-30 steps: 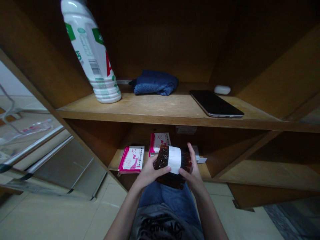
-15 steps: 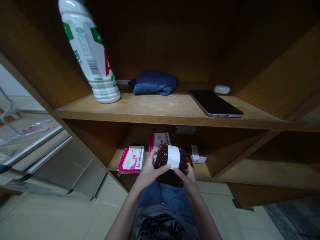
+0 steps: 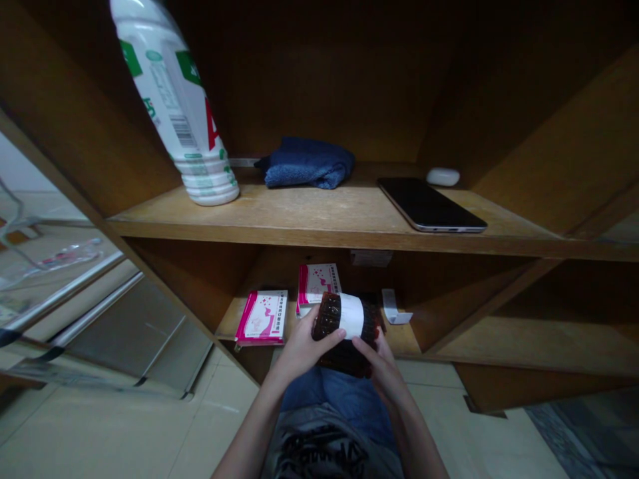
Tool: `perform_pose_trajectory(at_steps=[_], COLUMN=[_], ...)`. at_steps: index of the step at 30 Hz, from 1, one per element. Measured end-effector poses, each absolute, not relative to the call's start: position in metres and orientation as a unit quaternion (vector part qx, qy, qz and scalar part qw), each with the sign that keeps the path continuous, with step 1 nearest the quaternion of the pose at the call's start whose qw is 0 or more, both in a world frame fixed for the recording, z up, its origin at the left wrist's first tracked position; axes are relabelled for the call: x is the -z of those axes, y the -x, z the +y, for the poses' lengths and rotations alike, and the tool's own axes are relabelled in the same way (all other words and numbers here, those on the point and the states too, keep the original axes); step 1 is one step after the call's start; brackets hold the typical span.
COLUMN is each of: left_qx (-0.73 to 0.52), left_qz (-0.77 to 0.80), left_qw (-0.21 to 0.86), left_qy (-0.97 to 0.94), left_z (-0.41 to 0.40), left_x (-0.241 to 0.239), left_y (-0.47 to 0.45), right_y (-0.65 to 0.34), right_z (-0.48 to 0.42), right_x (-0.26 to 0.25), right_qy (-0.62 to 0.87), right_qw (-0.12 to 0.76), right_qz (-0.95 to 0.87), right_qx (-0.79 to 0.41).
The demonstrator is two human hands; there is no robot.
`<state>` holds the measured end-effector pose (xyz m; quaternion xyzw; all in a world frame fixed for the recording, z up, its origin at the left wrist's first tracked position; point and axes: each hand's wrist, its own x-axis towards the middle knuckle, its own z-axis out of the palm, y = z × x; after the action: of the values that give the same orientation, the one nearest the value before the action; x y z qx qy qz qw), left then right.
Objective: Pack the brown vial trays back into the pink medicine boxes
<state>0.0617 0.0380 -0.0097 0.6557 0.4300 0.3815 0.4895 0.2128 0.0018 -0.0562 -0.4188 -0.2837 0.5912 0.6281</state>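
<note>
Between my two hands, in front of the lower shelf, is a dark brown, glossy, ribbed bundle (image 3: 332,318) with a white paper band round its middle. My left hand (image 3: 305,342) grips its left end, the thumb lying on top by the band. On the right end my right hand (image 3: 383,362) is closed, its thumb also reaching toward the band. The fingers beneath are partly hidden. Just behind the bundle a pink-and-white box (image 3: 317,281) stands on the lower shelf. Another pink-and-white box (image 3: 263,317) lies left of it, near my left hand.
A folded white paper (image 3: 394,311) lies on the lower shelf (image 3: 407,342), to the right. On the upper shelf (image 3: 299,216) are a white bottle (image 3: 174,113), a folded blue cloth (image 3: 308,165), a dark phone (image 3: 429,205) and a small white case (image 3: 442,176). The upper shelf's edge overhangs the lower compartment.
Both hands and the bundle have shifted slightly to the right and down. More of the box behind now shows. My grip stays the same.
</note>
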Motion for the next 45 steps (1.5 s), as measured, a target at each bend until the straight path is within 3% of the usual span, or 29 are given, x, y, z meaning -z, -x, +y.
perform_pose_trajectory(at_steps=[6,14,19,21,34,45], left_qx=[-0.323,-0.357,-0.409,-0.382,-0.248,-0.379], left_qz=[0.463,0.439,0.587,0.606,0.611,0.542], left_qw=[0.425,0.470,0.194,0.134,0.196,0.245], left_qy=[-0.707,-0.678,-0.672,-0.685,-0.726,-0.708], left_z=[0.038,0.044,0.060,0.065,0.070,0.071], left_x=[0.007,0.007,0.018,0.028,0.042,0.049], left_y=[-0.060,-0.048,-0.031,-0.025,-0.025,-0.016], right_y=[-0.209,-0.214,-0.221,-0.223,-0.196,-0.201], right_z=[0.001,0.004,0.006,0.007,0.007,0.016], right_x=[0.059,0.057,0.054,0.053,0.052,0.056], right_qy=[0.427,0.425,0.418,0.412,0.362,0.426], right_qw=[0.648,0.649,0.657,0.669,0.536,0.525], right_qz=[-0.254,-0.236,-0.223,-0.239,-0.338,-0.245], right_qx=[-0.578,-0.585,-0.586,-0.571,-0.684,-0.695])
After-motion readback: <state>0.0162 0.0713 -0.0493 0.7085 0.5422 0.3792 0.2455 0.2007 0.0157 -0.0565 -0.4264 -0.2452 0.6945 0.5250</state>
